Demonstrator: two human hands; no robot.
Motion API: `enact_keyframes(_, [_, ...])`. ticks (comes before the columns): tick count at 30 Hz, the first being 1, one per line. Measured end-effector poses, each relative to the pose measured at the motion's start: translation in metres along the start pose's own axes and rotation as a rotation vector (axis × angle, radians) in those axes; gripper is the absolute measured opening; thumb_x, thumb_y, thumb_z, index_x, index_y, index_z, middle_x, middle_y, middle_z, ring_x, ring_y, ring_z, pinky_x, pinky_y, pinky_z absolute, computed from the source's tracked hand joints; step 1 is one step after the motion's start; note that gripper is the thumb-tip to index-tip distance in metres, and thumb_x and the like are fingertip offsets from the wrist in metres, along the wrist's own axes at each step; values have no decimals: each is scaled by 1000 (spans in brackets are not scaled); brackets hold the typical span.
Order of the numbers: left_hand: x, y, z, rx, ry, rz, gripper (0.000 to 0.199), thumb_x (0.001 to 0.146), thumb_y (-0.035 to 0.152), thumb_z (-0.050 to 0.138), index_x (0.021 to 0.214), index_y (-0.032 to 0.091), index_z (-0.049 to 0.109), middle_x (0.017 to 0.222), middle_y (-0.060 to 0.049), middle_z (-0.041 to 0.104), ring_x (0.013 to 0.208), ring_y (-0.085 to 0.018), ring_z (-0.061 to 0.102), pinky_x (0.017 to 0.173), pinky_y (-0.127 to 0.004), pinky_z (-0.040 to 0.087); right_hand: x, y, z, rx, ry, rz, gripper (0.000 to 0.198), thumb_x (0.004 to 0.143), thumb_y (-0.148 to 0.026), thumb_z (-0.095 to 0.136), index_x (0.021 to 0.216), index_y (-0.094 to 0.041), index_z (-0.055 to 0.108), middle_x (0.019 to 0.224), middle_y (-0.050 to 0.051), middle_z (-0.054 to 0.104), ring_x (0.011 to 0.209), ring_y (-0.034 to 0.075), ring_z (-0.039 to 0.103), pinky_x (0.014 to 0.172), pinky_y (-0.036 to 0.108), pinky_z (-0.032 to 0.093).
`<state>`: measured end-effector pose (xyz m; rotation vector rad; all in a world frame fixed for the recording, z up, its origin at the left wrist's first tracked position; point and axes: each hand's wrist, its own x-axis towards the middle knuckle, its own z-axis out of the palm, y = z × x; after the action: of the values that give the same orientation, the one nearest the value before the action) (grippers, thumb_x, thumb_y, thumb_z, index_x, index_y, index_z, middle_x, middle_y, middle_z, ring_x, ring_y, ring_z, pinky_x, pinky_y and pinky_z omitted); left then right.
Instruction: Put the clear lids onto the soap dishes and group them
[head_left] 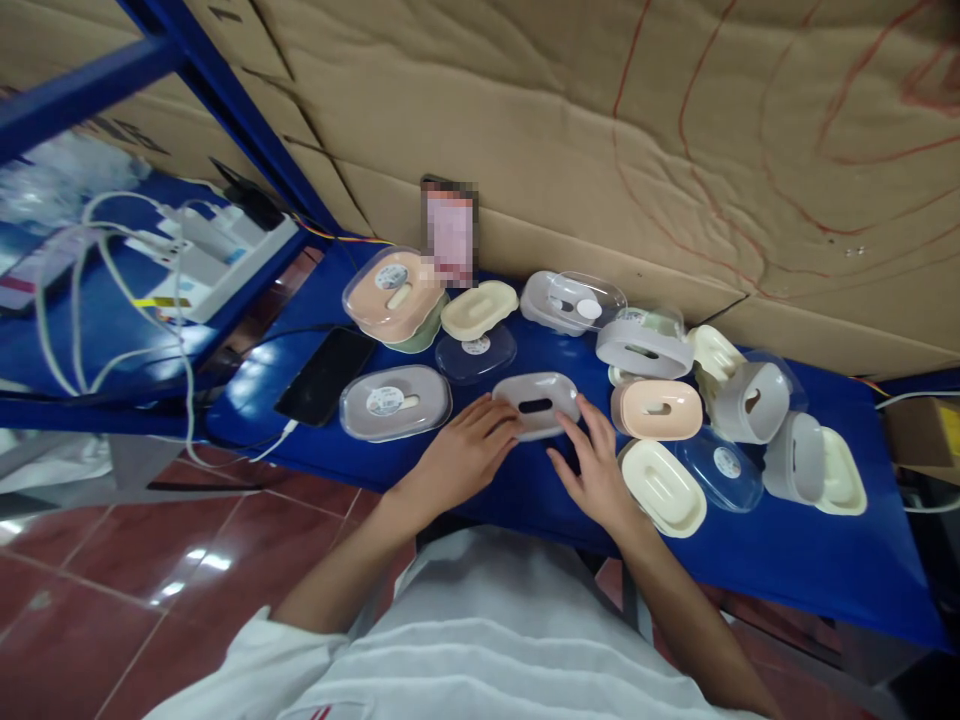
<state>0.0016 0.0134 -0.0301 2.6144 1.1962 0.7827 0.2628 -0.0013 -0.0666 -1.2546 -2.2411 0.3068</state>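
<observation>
A grey oval soap dish [536,387] with a long slot in its middle lies on the blue table in front of me. My left hand [461,455] has its fingers close together over the dish's left end. At the right end, my right hand [596,465] touches the rim with its fingertips, the thumb apart from the others. To the left sits a grey soap dish under a clear lid [395,403] with a round sticker. Just behind are a loose clear lid [478,355] and a cream insert [480,309]. A peach dish [660,409] stands to the right.
Several grey dishes, cream inserts [663,488] and clear lids [720,470] crowd the right side. A peach dish with lid [397,290] stands at back left. A black phone [326,375], a propped phone [450,230] and a power strip [240,265] with cables are leftward. Cardboard [540,130] walls the back.
</observation>
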Motion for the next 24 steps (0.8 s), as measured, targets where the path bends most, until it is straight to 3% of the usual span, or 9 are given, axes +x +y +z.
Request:
enact_keyframes(3, [-5,-1,6,-80,-9,-31,28,109,22,57,135,20,65,145,-16,66,141,-29,64,120,-51,57,2,3,0,-68,-46,-36,43,110,-26,58,153,-30,61,162,12,58,155,33,48,125,58,42])
enact_keyframes(8, [8,-15,18,53,89,-301,59,110,40,57,163,18,45,170,-27,42,162,-43,40,125,-68,44,5,6,-4,-104,31,-34,31,111,-28,59,139,-27,71,142,11,74,138,30,63,115,51,48])
enact_keyframes(11, [15,-14,24,114,52,-361,63,109,47,56,163,16,45,162,-26,52,155,-44,48,124,-70,42,6,6,-6,-117,43,-32,30,110,-27,60,138,-25,71,138,11,75,133,30,66,111,50,50])
enact_keyframes(14, [24,-8,22,96,49,-390,49,112,39,50,154,15,54,145,-22,66,139,-38,62,117,-61,51,7,4,-8,-131,27,-46,30,110,-27,60,138,-25,71,137,11,76,132,30,67,110,50,49])
enact_keyframes(16, [34,-8,18,114,103,-421,43,113,32,45,151,15,57,145,-21,66,136,-36,63,113,-55,54,8,3,-10,-118,48,-55,30,110,-26,61,138,-25,71,134,11,77,129,30,68,109,49,50])
enact_keyframes(20, [62,-29,18,230,168,-518,50,108,18,43,158,15,49,165,-21,50,153,-38,49,121,-57,47,7,-1,-16,-78,132,-37,30,107,-26,65,137,-26,72,127,10,80,123,28,72,106,46,52])
enact_keyframes(24, [79,-54,25,211,67,-625,54,99,8,49,153,11,54,143,-20,66,137,-38,62,114,-55,52,5,-5,-24,-17,221,31,30,108,-30,64,136,-28,71,124,10,79,118,30,74,106,49,55])
